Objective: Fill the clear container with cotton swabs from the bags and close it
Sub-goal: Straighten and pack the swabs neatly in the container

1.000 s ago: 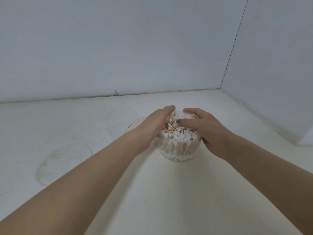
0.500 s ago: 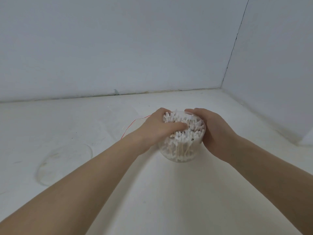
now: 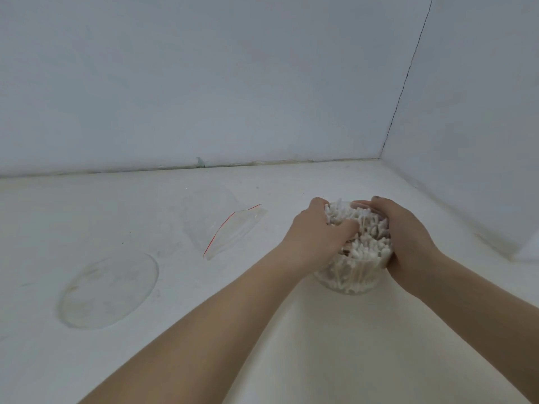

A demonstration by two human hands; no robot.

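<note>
Empty bag (image 3: pixel 226 230) and clear lid (image 3: pixel 108 290) lie left of container (image 3: pixel 354 275).

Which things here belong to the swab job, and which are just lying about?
Job:
clear container
cotton swabs
empty bag
clear round lid
left hand, right hand, both on the container

Lying about:
nothing else visible on the white table

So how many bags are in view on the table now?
1: an empty clear bag with a red strip, lying flat left of the container. Others may be out of view.
</note>
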